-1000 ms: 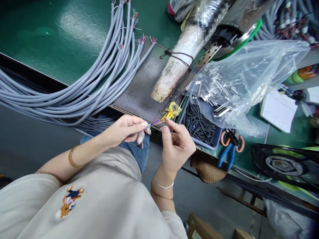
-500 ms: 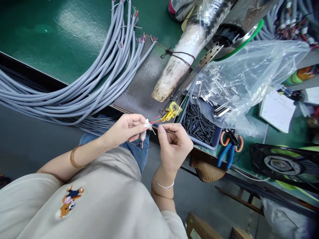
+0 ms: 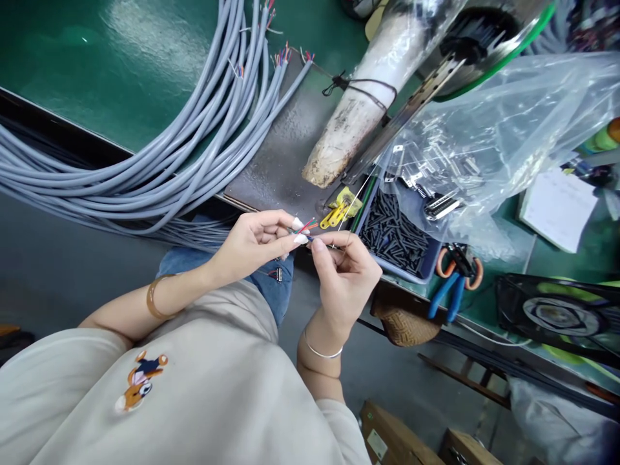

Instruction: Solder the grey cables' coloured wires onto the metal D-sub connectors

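Note:
Thin coloured wires (image 3: 307, 226), red, green and orange, fan out between my two hands at the bench edge. My left hand (image 3: 259, 242) pinches them near their base, with white coverings on thumb and fingertip. Close on the right, my right hand (image 3: 346, 265) has thumb and index finger pressed together at the end of a dark blue wire. A small connector (image 3: 277, 275) with pins hangs below my left hand, over my jeans. Just beyond the fingers lie yellow-handled snips (image 3: 338, 213).
Grey cables (image 3: 194, 148) lie in a big bundle at left. A blue tray (image 3: 426, 271) of black tubes, a plastic bag (image 3: 504, 129) of metal connectors, pliers (image 3: 448, 294) and a black fan (image 3: 552, 320) stand at right. A wrapped roll (image 3: 358, 103) points toward the hands.
My left hand has moved right and its fingertips have closed in around the wires, nearer my right fingertips. The view has shifted slightly, so the bench items appear farther right and higher.

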Available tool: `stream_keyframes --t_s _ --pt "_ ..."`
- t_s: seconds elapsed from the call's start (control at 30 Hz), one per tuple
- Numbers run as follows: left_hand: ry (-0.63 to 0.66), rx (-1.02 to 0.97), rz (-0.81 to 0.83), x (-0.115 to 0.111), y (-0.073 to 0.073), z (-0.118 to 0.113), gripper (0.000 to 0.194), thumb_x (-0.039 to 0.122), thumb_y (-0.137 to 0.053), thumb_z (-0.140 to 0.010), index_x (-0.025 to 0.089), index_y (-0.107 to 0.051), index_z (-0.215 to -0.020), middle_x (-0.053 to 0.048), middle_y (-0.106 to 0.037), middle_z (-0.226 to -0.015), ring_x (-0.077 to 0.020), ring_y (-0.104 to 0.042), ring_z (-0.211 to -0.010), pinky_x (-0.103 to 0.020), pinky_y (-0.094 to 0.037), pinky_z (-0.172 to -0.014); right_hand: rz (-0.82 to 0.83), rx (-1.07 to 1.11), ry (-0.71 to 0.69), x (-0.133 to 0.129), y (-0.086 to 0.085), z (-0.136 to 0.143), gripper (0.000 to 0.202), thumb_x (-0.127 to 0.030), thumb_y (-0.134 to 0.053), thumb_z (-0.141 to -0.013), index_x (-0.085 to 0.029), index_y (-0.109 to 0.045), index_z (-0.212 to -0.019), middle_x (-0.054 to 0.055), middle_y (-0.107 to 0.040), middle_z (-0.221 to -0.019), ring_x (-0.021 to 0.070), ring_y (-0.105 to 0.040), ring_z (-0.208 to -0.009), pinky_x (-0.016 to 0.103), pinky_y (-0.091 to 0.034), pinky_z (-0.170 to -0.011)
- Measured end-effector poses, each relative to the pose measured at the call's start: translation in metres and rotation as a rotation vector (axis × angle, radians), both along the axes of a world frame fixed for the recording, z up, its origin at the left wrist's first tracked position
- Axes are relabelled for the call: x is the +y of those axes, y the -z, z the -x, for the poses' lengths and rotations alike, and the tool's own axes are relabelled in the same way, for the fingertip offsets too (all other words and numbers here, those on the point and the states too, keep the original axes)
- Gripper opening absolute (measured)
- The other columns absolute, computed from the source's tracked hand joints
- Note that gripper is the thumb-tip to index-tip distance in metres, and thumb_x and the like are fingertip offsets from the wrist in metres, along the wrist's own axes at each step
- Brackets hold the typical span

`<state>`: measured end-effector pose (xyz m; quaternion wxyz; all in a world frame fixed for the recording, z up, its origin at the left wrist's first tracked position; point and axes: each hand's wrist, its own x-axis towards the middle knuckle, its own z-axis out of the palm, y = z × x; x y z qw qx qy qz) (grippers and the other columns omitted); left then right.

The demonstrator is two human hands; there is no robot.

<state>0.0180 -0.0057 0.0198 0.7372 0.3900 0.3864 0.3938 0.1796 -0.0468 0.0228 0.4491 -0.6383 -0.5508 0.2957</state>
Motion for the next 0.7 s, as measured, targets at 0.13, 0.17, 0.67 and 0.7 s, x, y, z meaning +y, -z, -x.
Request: stream_keyframes --t_s 0.13,0.17,0.67,0.7 --pt "-0.034 0.006 -0.039 0.0004 -0.005 -0.0025 0.025 0.027 -0.083 -0.072 0.015 -0.061 -0.077 0.006 -0.054 -0.061 -0.0017 -0.04 -0.046 -0.016 -0.033 -0.042 -0.03 0.024 -0.011 -0.0007 -0.0013 0.0002 0.022 -0.04 -0.07 -0.092 -0.02 -0.07 -0.082 -0.003 -0.058 -0.068 0.0066 -0.044 -0.053 0.023 -0.032 -0.047" --pt "-0.038 0.007 -0.051 0.0001 -0.0059 -0.0028 0.024 0.025 -0.083 -0.073 0.015 -0.061 -0.076 0.007 -0.053 -0.061 -0.0015 -0.039 -0.046 -0.016 -0.032 -0.043 -0.035 0.029 -0.015 -0.0007 -0.0016 -0.0003 0.023 -0.043 -0.07 -0.092 -0.021 -0.071 -0.086 -0.002 -0.061 -0.072 0.0068 -0.046 -0.054 0.023 -0.033 -0.047" --pt "-0.037 0.011 -0.153 -0.0053 -0.0031 -0.0073 0.028 0.027 -0.085 -0.076 0.017 -0.06 -0.071 0.005 -0.052 -0.063 -0.0033 -0.042 -0.051 -0.016 -0.037 -0.045 -0.126 -0.167 -0.122 -0.0084 -0.0059 -0.0025 0.022 -0.035 -0.061 -0.099 -0.023 -0.066 -0.081 -0.005 -0.048 -0.064 0.0072 -0.032 -0.049 0.027 -0.034 -0.049" --pt "-0.03 -0.002 -0.168 -0.0052 -0.0008 -0.0073 0.03 0.029 -0.087 -0.076 0.017 -0.059 -0.071 0.005 -0.052 -0.062 -0.0035 -0.042 -0.05 -0.016 -0.037 -0.045 -0.136 -0.154 -0.138 -0.0079 -0.0054 -0.0029 0.022 -0.034 -0.062 -0.099 -0.023 -0.064 -0.08 -0.006 -0.046 -0.063 0.0071 -0.031 -0.049 0.027 -0.033 -0.049"
